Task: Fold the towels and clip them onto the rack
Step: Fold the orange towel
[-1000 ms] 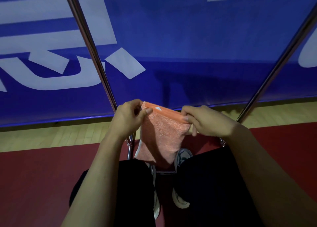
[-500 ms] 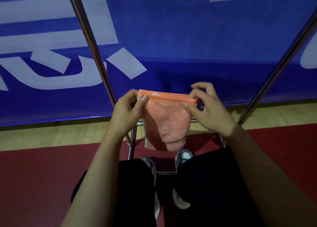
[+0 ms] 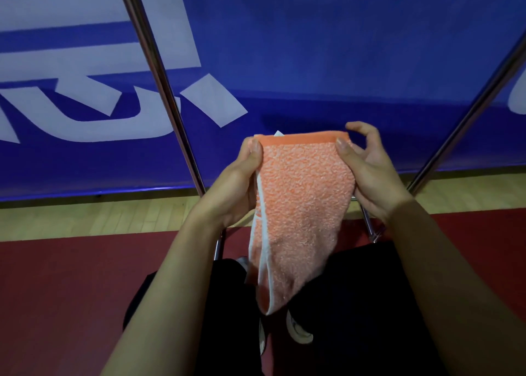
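Dim, even indoor light; soft focus throughout, lower foreground dark, wide-angle bending at the edges.

1 head-worn view looks forward and down, close over the hands [image 3: 299, 182], toward a blue banner [image 3: 313, 48]

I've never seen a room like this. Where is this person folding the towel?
Probably a sports hall or gym. The floor is pale wood strips beside a dark red area, and a big blue banner with white lettering runs along behind the metal rack poles.
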A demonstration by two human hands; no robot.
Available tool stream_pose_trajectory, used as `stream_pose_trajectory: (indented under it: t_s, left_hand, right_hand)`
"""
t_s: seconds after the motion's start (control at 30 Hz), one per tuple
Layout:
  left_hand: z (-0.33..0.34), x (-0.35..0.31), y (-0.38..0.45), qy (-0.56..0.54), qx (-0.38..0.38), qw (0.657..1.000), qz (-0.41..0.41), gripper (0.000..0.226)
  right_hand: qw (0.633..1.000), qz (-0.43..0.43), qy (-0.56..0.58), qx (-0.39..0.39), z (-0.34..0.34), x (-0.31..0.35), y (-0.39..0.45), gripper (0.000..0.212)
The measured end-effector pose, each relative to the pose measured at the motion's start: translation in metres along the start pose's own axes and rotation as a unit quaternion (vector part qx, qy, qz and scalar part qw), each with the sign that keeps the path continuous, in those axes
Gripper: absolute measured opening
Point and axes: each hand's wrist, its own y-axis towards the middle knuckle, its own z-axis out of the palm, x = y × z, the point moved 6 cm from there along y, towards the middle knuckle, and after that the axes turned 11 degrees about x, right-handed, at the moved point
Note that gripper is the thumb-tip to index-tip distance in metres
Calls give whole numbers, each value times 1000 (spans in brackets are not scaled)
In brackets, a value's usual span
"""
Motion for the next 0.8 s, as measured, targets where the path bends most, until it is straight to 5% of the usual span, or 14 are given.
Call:
stream_pose_trajectory:
  t_s: [0.1,0.2,0.33,0.43,0.63,0.8]
  left_hand:
    - [-4,-2,1,-39,2,999,-1,58]
    - [-12,-3,0,-65,-9,998,-3,69]
    - [-25,-2,0,35,-108,994,4,43]
    - [-28,-5,-3,133,-153,978,38,39]
    - [-27,-19,-9,171,-166,963,124,34]
    - [-28,-24,-13,208,-164,955,136,29]
  right_hand:
    - [996,62,59,-1,7,-5,-1,47]
    - [979,173,50,97,27,-15,-9,54]
    - [993,94,6,70,24,-12,-4,43]
    - [987,17,-160,26,20,-5,-1,28]
    - [956,-66,-287,0,18,6,0,25]
    - [959,-38,-282,8,16,0,2,27]
